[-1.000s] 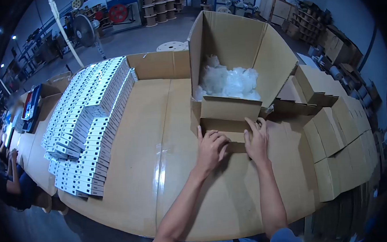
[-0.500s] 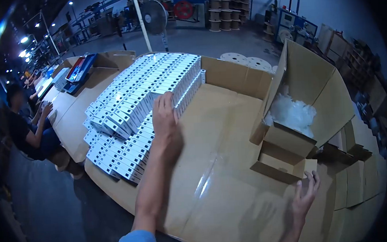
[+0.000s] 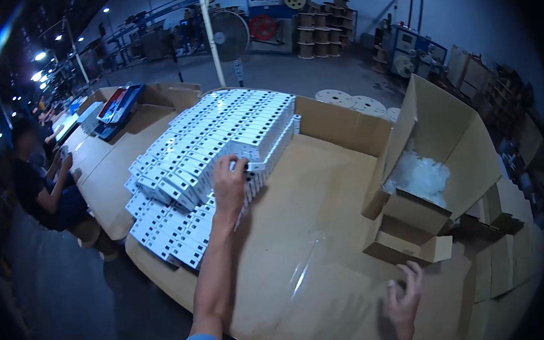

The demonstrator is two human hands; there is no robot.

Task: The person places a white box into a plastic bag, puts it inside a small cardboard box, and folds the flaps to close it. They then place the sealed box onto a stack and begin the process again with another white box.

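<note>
Rows of slim white rectangular pieces with small dark squares (image 3: 214,136) are packed side by side in a stepped, two-level stack on the cardboard-covered table. My left hand (image 3: 228,188) reaches to the right edge of this stack. Its fingers are closed around one white rectangular piece (image 3: 257,166), whose end sticks out to the right of the fingertips. My right hand (image 3: 405,296) hovers over the table with fingers apart and nothing in it. Just above it is a small open cardboard box (image 3: 389,250), with a flap folded outward.
A larger open carton (image 3: 462,127) holds clear plastic bags (image 3: 421,178). More cardboard boxes (image 3: 505,261) stand at the right. A cardboard wall (image 3: 341,123) edges the table's back. Blue trays (image 3: 119,111) lie at far left, where a person (image 3: 42,184) sits.
My left hand has shifted slightly down the stack's edge, and a white piece now shows at its fingers. My right hand has drawn back from the small box's flap. The view has tilted a little.
</note>
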